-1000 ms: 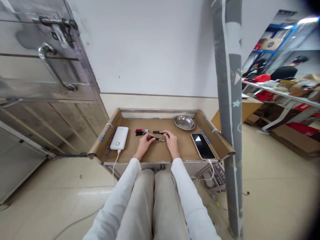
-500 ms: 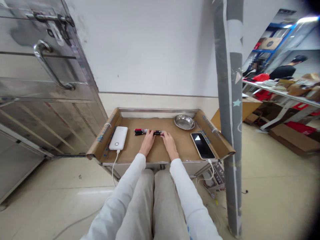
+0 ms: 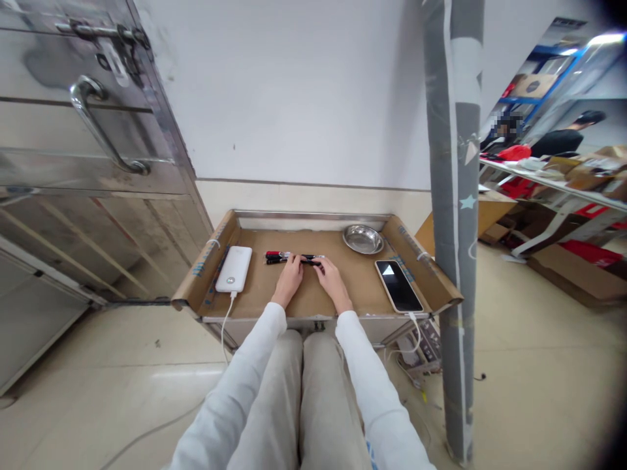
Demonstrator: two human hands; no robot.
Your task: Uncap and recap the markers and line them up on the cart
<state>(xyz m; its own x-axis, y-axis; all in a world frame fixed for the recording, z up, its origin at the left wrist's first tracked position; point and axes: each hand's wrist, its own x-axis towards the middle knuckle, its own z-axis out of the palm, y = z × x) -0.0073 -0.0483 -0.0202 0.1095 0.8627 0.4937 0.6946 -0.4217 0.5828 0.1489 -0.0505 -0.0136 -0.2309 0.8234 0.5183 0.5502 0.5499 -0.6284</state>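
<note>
A cardboard-lined metal tray (image 3: 313, 217) carries all items. Near its left edge lies a white power bank (image 3: 234, 269), long side running front to back, with a white cable (image 3: 225, 323) leaving its near end and dropping over the front edge.

At the middle of the tray, toward the rear edge, a group of markers (image 3: 277, 257) lies side by side, parallel to the rear edge; one has a red cap at its left end, the others are black. The left hand (image 3: 289, 279) rests palm down on the cardboard, fingers extended onto the right part of the group. The right hand (image 3: 332, 282) lies just beside it, palm down, with its fingertips on a black marker (image 3: 311, 262) at the right end of the group. Whether either hand grips a marker cannot be told; the fingers cover the contact area.

A round metal dish (image 3: 363, 239) stands in the rear right part of the tray. A smartphone (image 3: 398, 294) lies face up along the right edge, with a cable at its near end.
</note>
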